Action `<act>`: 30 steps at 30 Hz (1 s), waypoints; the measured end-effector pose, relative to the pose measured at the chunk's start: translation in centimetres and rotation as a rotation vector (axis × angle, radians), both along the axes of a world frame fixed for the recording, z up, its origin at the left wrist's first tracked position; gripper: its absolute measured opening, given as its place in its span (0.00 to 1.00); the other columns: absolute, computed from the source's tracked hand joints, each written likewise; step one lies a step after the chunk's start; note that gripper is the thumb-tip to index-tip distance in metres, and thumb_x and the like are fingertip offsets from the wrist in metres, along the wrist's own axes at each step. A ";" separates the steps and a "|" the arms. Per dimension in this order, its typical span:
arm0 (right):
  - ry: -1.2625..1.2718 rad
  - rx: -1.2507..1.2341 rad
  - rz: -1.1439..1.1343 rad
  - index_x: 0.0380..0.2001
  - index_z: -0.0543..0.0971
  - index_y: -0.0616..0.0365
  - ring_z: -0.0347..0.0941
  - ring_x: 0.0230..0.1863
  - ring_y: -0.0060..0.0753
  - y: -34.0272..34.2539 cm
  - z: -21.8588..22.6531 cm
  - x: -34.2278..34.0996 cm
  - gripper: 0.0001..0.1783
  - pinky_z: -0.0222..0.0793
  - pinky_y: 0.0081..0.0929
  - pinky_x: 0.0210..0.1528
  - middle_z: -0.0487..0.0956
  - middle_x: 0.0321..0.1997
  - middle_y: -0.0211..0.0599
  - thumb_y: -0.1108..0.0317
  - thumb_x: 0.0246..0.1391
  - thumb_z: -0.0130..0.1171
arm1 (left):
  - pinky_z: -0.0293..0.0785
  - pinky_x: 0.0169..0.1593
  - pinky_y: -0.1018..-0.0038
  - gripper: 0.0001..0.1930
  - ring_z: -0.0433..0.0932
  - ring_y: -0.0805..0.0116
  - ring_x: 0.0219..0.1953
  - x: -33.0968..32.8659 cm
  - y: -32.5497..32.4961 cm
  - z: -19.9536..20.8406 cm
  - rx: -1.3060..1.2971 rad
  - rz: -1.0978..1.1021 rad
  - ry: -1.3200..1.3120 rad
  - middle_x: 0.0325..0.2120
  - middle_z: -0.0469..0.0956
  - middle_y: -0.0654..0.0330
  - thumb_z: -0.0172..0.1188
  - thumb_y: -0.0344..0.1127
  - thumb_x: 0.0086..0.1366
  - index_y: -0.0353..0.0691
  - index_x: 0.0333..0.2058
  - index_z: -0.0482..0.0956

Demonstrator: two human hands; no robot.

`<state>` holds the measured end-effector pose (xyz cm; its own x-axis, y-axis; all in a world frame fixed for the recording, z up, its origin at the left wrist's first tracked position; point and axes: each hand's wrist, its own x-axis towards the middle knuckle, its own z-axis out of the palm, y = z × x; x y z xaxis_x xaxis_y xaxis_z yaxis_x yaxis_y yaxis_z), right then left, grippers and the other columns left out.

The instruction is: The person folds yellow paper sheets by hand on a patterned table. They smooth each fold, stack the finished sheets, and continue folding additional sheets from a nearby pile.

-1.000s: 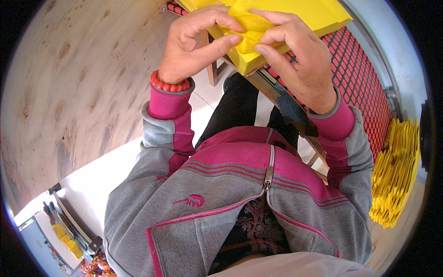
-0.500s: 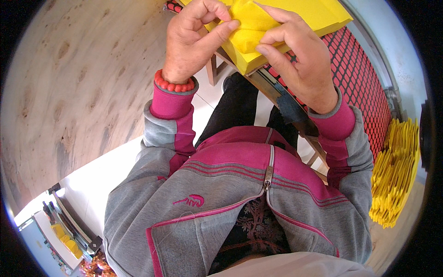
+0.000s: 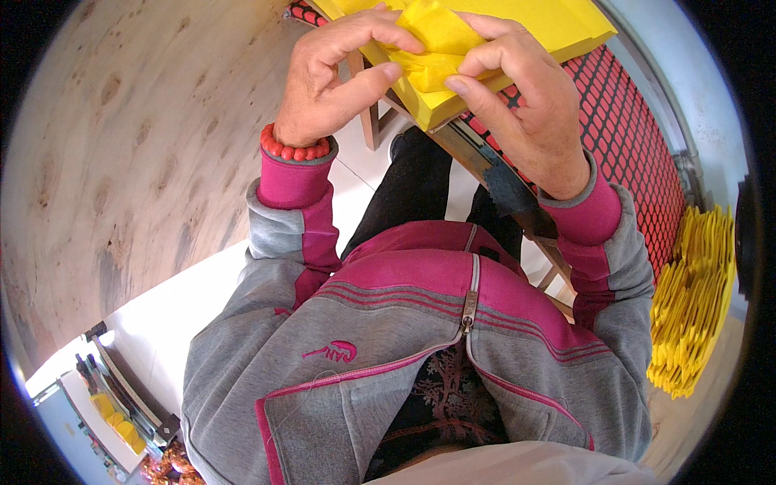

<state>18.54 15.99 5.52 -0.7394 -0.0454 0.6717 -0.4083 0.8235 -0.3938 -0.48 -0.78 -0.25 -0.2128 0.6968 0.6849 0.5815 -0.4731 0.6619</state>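
Note:
A crumpled, partly folded yellow sheet [image 3: 435, 31], soft like thin paper or cloth, is up at the top of the head view, over a thick yellow stack [image 3: 566, 24]. My right hand [image 3: 525, 93] pinches its right edge between thumb and bent fingers. On the other side is my left hand [image 3: 335, 77], its thumb apart from the outstretched fingers, with the fingertips beside or just touching the sheet's left part. A red bead bracelet [image 3: 295, 151] circles my left wrist.
Red and black mesh-patterned cloth [image 3: 622, 105] covers the wooden-legged table under the stack. Many folded yellow sheets [image 3: 691, 307] stand bunched at the right. A large wooden board [image 3: 145, 145] fills the left side. At lower left is a shelf or tray [image 3: 105, 412] with assorted items.
My left hand has let go of the sheet, its thumb and fingers parting as it moved slightly left. The sheet's lower part has become more crumpled. My right hand stays nearly where it was.

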 end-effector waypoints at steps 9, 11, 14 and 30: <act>0.023 0.131 -0.060 0.37 0.78 0.61 0.80 0.48 0.42 0.3 -0.4 0.2 0.09 0.73 0.30 0.50 0.80 0.54 0.48 0.73 0.56 0.68 | 0.55 0.73 0.60 0.15 0.76 0.62 0.59 -0.2 0.1 -0.2 -0.014 0.073 0.084 0.43 0.83 0.60 0.63 0.18 0.55 0.35 0.42 0.84; 0.031 0.129 -0.052 0.37 0.78 0.61 0.80 0.48 0.42 0.3 -0.3 0.2 0.09 0.73 0.30 0.49 0.80 0.53 0.48 0.73 0.56 0.68 | 0.56 0.72 0.60 0.15 0.76 0.63 0.58 -0.1 0.2 -0.1 -0.016 0.078 0.085 0.43 0.84 0.60 0.64 0.18 0.55 0.35 0.42 0.84; 0.025 0.093 -0.049 0.37 0.78 0.61 0.80 0.47 0.41 0.3 -0.3 0.1 0.09 0.73 0.29 0.49 0.80 0.53 0.48 0.74 0.56 0.68 | 0.58 0.71 0.61 0.14 0.77 0.63 0.58 0.2 0.2 0.1 -0.017 0.068 0.076 0.43 0.84 0.60 0.65 0.18 0.55 0.35 0.41 0.84; 0.069 0.036 -0.051 0.37 0.78 0.61 0.80 0.44 0.39 0.1 -0.5 0.2 0.09 0.74 0.28 0.47 0.81 0.51 0.50 0.76 0.55 0.67 | 0.66 0.66 0.63 0.08 0.80 0.64 0.53 -0.1 0.5 -0.8 -0.014 0.164 0.181 0.43 0.84 0.58 0.68 0.22 0.61 0.36 0.39 0.83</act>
<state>18.72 16.11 5.04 -0.6932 -0.0338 0.7199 -0.3909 0.8569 -0.3361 -0.58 -0.24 -1.03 -0.1985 0.6728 0.7127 0.7596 -0.3539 0.5456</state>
